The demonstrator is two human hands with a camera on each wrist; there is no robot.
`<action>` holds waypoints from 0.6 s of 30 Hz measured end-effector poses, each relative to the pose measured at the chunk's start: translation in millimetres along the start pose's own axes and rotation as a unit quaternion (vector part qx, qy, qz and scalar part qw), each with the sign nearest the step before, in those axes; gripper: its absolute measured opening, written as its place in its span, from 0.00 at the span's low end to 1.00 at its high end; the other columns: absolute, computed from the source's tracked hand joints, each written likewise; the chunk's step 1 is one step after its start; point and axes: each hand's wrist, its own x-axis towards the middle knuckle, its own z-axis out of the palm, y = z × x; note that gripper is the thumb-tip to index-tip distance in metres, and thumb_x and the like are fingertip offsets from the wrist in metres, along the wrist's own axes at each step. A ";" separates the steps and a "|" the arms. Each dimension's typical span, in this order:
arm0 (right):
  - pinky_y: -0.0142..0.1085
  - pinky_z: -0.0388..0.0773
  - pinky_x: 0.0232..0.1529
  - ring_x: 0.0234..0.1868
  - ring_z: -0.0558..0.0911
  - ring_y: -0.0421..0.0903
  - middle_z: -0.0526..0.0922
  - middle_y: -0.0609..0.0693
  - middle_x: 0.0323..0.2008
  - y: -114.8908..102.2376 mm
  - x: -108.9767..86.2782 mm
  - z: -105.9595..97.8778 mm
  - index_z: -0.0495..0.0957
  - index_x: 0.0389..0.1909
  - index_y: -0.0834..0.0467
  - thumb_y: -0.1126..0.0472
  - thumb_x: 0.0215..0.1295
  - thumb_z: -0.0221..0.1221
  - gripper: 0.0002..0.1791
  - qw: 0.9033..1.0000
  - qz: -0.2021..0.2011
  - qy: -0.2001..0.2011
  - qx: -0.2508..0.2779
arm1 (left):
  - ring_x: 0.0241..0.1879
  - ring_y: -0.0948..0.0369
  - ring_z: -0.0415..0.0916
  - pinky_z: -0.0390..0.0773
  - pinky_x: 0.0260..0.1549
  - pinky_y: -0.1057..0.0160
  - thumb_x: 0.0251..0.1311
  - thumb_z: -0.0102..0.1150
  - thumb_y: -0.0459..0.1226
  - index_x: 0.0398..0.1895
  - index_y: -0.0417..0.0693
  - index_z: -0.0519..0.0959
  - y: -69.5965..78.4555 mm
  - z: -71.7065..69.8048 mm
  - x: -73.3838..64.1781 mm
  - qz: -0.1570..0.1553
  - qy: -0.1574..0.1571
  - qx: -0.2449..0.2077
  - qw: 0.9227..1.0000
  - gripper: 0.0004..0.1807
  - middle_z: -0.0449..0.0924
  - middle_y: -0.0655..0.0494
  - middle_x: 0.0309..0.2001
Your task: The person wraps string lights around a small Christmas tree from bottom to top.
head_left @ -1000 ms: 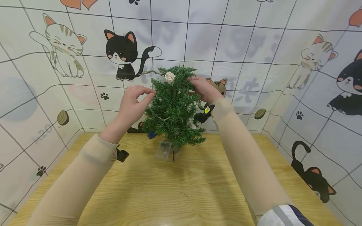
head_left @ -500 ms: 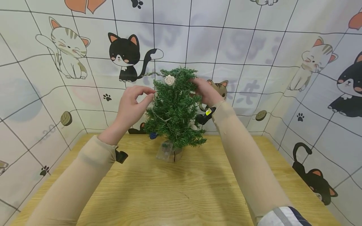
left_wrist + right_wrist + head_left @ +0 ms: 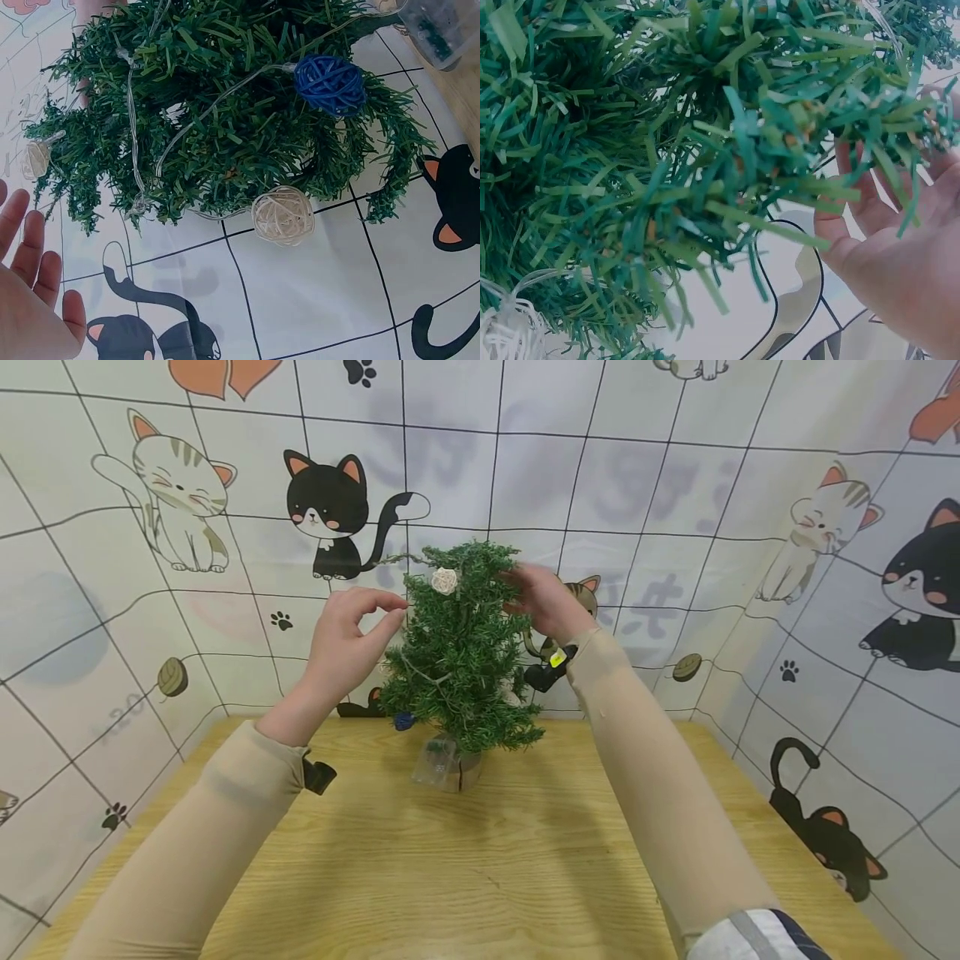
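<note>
A small artificial Christmas tree (image 3: 465,660) stands near the back wall. A white woven ball (image 3: 444,580) hangs near its top. My left hand (image 3: 345,635) is at the tree's upper left, thumb and index tips close together by the foliage; nothing shows held between them. In the left wrist view, its other fingers extend loosely below a white woven ball (image 3: 35,159). My right hand (image 3: 543,597) reaches to the upper right of the tree. In the right wrist view, its bent fingers (image 3: 870,202) lie behind a green branch (image 3: 780,142), their tips partly hidden.
A blue woven ball (image 3: 330,84) and another white one (image 3: 283,216) hang lower, joined by clear string-light wire (image 3: 135,127). A transparent plastic box (image 3: 433,762) rests against the tree's base on the wooden table (image 3: 480,877). A cat-print cloth (image 3: 630,485) covers the walls.
The white ball near the treetop has dropped slightly relative to the tree. My right hand has shifted a little and looks blurred now. My left hand stays nearly still.
</note>
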 end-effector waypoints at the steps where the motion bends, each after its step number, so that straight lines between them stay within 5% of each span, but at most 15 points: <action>1: 0.48 0.54 0.69 0.74 0.51 0.49 0.54 0.55 0.74 0.2 0.1 -0.4 0.55 0.27 0.56 0.54 0.79 0.40 0.18 1.000 -0.001 -0.001 0.001 | 0.44 0.50 0.70 0.63 0.48 0.53 0.65 0.58 0.34 0.43 0.40 0.84 0.0 -0.1 0.0 0.000 0.000 0.000 1.000 0.09 0.81 0.47 0.40; 9: 0.44 0.60 0.63 0.72 0.58 0.48 0.60 0.53 0.72 1.7 -1.2 -5.2 0.62 0.32 0.58 0.54 0.79 0.42 0.15 1.000 -0.010 -0.008 0.008 | 0.44 0.52 0.71 0.63 0.49 0.54 0.65 0.58 0.33 0.43 0.40 0.85 -1.8 -1.1 1.3 0.005 0.002 0.003 1.000 0.09 0.82 0.48 0.40; 13: 0.42 0.63 0.53 0.60 0.68 0.47 0.65 0.53 0.68 3.7 -3.8 -8.7 0.68 0.40 0.58 0.55 0.78 0.43 0.11 0.999 -0.016 -0.010 0.032 | 0.44 0.53 0.71 0.64 0.49 0.54 0.65 0.57 0.33 0.44 0.40 0.84 -3.4 -1.1 0.0 0.000 -0.001 0.005 1.000 0.10 0.82 0.47 0.41; 18: 0.41 0.64 0.54 0.55 0.70 0.50 0.68 0.54 0.65 14.2 -19.1 -23.9 0.68 0.63 0.60 0.53 0.78 0.45 0.21 1.000 0.005 0.010 0.009 | 0.45 0.51 0.70 0.66 0.44 0.52 0.67 0.55 0.36 0.54 0.40 0.79 -17.7 -0.9 -11.9 -0.072 -0.022 -0.001 0.997 0.15 0.80 0.45 0.45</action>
